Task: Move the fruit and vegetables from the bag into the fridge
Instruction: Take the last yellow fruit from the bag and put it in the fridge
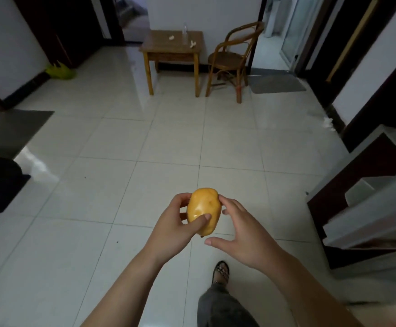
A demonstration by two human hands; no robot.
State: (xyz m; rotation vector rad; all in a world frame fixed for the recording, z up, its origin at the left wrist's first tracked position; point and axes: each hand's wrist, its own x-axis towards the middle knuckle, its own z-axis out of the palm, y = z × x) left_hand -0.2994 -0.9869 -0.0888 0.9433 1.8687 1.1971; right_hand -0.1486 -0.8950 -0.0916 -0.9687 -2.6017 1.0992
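A yellow potato (204,208) is held in mid-air over the tiled floor, low in the middle of the view. My left hand (175,223) grips it, thumb across its front and fingers behind. My right hand (237,232) is beside it on the right with spread, relaxed fingers; its fingertips touch the potato's right side. The open fridge door (366,208) with white shelves stands at the right edge. A yellow-green bag (60,71) lies on the floor at the far left by the wall.
A small wooden table (172,47) with a clear bottle and a rattan chair (232,57) stand at the far wall. Grey mats lie at the left (15,128) and far right (277,83). My sandalled right foot (220,272) steps on the white tiles.
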